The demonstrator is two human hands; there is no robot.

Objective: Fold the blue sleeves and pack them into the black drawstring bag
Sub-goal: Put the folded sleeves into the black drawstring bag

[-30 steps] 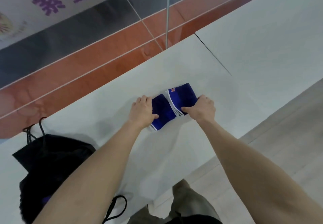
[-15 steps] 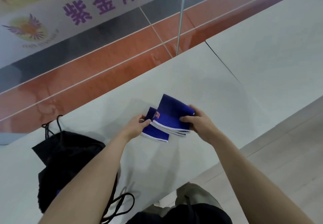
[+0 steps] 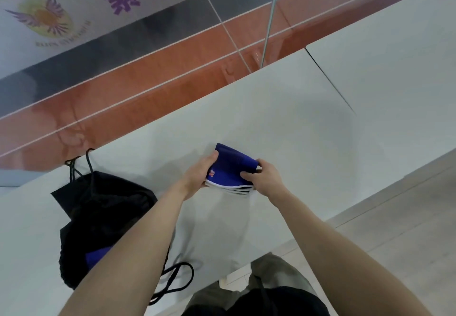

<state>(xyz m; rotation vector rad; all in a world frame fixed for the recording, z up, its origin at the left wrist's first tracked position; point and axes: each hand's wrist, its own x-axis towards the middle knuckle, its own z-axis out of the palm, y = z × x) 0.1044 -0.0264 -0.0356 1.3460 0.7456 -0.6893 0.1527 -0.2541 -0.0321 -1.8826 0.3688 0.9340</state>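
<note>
Both hands, left hand [image 3: 197, 175] and right hand [image 3: 265, 180], pinch the folded blue sleeves [image 3: 230, 170] (stacked) above the table [image 3: 283, 123].

Black drawstring bag [image 3: 98, 214] partly behind the forearm; banner [image 3: 49, 14] cut off.

Folded sleeves [image 3: 230, 170]: blue, white-striped edges, small orange-pink logo. Drawstring bag [image 3: 98, 217] at 8 o'clock: black, blue patch showing. Table [image 3: 296, 130]: plain white.

blue sleeves [image 3: 229, 167]: smooth cloth | black drawstring bag [image 3: 103, 217]: matt fabric | table [image 3: 283, 123]: matt, smooth
</note>
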